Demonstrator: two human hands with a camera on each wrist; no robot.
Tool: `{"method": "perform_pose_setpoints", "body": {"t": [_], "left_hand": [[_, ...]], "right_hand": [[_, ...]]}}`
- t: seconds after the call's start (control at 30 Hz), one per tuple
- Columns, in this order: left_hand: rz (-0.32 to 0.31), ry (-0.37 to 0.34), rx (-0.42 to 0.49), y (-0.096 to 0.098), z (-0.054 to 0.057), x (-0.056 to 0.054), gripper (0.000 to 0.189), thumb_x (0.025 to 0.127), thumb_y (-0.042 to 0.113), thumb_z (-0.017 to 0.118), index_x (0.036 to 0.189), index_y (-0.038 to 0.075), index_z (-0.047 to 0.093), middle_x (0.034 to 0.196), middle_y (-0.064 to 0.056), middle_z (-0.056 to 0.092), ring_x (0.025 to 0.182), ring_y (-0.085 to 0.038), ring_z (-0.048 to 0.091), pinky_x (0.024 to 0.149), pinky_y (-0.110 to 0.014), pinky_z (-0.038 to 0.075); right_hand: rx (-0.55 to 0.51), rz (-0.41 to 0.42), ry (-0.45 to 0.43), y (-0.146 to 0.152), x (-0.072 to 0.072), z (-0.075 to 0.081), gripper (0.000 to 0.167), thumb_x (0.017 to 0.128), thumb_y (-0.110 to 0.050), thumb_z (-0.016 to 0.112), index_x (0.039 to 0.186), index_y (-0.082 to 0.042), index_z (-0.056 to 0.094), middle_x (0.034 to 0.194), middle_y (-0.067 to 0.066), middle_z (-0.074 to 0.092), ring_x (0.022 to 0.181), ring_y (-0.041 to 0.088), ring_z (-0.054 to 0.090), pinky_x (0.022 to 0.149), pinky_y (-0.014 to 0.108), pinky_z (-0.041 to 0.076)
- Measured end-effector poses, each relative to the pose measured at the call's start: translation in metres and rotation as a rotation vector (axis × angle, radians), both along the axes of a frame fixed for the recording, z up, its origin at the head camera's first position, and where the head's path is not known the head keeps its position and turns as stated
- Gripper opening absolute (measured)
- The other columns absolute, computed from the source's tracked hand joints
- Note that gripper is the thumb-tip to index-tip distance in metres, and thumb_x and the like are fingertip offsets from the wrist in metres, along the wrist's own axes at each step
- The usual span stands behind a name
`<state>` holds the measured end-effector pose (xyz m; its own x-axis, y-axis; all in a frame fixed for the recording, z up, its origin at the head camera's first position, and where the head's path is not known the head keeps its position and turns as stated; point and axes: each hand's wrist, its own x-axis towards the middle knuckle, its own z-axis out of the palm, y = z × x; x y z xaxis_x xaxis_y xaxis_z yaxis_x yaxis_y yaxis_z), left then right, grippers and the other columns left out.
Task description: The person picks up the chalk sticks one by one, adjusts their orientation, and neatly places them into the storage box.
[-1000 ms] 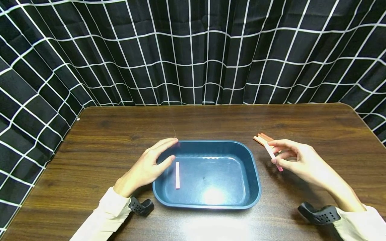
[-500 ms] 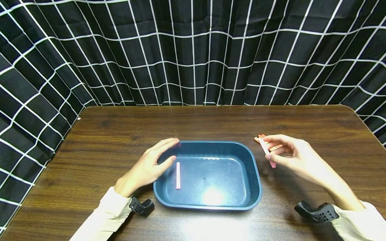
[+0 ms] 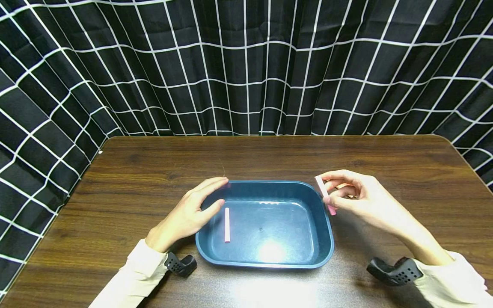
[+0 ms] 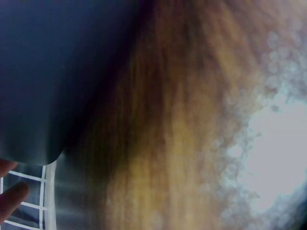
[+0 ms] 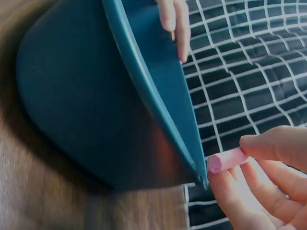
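Observation:
My right hand [image 3: 358, 194] pinches a pink chalk stick [image 3: 322, 188] between thumb and fingers at the right rim of a blue plastic bin [image 3: 265, 263]. In the right wrist view, one round end of the pink chalk [image 5: 218, 164] faces the camera beside the bin's rim. Across the bin, my left hand [image 3: 188, 211] rests at the left rim with fingers extended and thumb over the inside. A second, pale pink chalk stick [image 3: 227, 225] lies on the bin floor near that thumb. Only blurred fingertips [image 4: 14, 199] of the left hand show in its wrist view.
The bin stands on a brown wood-grain table [image 3: 161, 158]. A black curtain [image 3: 246, 68] with white grid lines hangs behind it. Black wrist cameras sit on both wrists, the left camera [image 3: 181, 264] close to the bin's wall.
My right hand has carried the pink chalk left to the bin's right rim. The orange sticks seen beside it earlier are now hidden behind the hand. My left hand has stayed put.

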<state>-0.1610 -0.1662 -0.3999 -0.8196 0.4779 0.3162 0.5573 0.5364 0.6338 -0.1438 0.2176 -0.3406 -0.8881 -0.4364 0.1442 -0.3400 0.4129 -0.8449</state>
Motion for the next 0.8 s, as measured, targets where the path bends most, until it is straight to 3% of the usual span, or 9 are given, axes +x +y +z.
{"method": "perform_pose_setpoints", "body": {"t": [0.23, 0.33, 0.57, 0.8], "left_hand": [[-0.002, -0.006, -0.003, 0.0, 0.001, 0.001, 0.048, 0.096, 0.018, 0.063, 0.142, 0.006, 0.053, 0.146, -0.01, 0.053, 0.138, -0.024, 0.049, 0.117, -0.044, 0.037], [-0.003, -0.002, -0.003, 0.0, 0.0, 0.0, 0.048, 0.096, 0.017, 0.063, 0.142, 0.005, 0.053, 0.146, -0.01, 0.054, 0.138, -0.024, 0.049, 0.117, -0.045, 0.037], [0.001, -0.005, -0.006, -0.001, -0.001, 0.0, 0.048, 0.096, 0.017, 0.063, 0.141, 0.006, 0.053, 0.146, -0.012, 0.053, 0.138, -0.025, 0.049, 0.117, -0.045, 0.037], [-0.003, -0.005, -0.003, 0.0, 0.0, 0.0, 0.048, 0.096, 0.018, 0.063, 0.141, 0.006, 0.053, 0.147, -0.012, 0.053, 0.138, -0.025, 0.049, 0.117, -0.045, 0.037]], "right_hand": [[-0.073, 0.049, -0.038, -0.018, 0.0, -0.002, 0.038, 0.089, 0.003, 0.066, 0.126, 0.004, 0.057, 0.096, -0.001, 0.07, 0.072, 0.013, 0.07, 0.067, 0.022, 0.055], [-0.063, 0.055, -0.028, -0.025, 0.0, -0.003, 0.038, 0.089, 0.003, 0.067, 0.125, 0.004, 0.058, 0.096, -0.001, 0.069, 0.072, 0.012, 0.07, 0.067, 0.022, 0.055], [-0.038, 0.1, -0.108, -0.041, -0.001, -0.003, 0.037, 0.089, 0.002, 0.064, 0.125, 0.007, 0.056, 0.098, 0.019, 0.065, 0.073, 0.014, 0.07, 0.068, 0.023, 0.055], [0.024, 0.085, -0.145, -0.057, -0.002, -0.004, 0.037, 0.089, -0.004, 0.068, 0.124, 0.003, 0.061, 0.09, 0.017, 0.069, 0.073, 0.009, 0.069, 0.065, 0.024, 0.056]]}}
